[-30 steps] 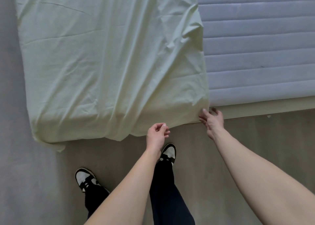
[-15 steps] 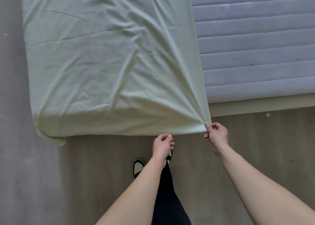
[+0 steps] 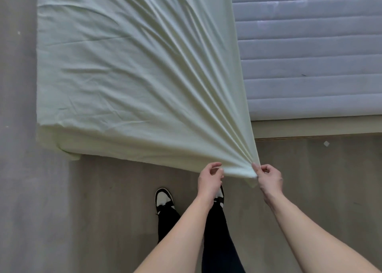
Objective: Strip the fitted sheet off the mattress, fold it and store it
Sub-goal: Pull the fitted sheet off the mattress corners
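Observation:
A pale green fitted sheet [image 3: 128, 72] covers the left part of the mattress. The bare grey-white quilted mattress [image 3: 310, 55] shows on the right. The sheet's near right corner is pulled off the mattress and out over the floor, with tight folds fanning back from it. My right hand [image 3: 269, 178] pinches that bunched corner. My left hand [image 3: 209, 179], fingers curled, pinches the sheet's edge just left of it. The sheet's near left corner [image 3: 60, 142] still wraps the mattress.
A beige bed base edge [image 3: 314, 129] runs below the bare mattress. I stand on a grey wood-look floor [image 3: 115, 210] at the bed's foot, my black-and-white shoes [image 3: 164, 199] under my arms. A grey wall or panel [image 3: 16, 128] is on the left.
My right hand has pulled the sheet corner off the mattress and toward me, stretching the cloth. My left hand, empty before, has come up to the sheet's edge beside it.

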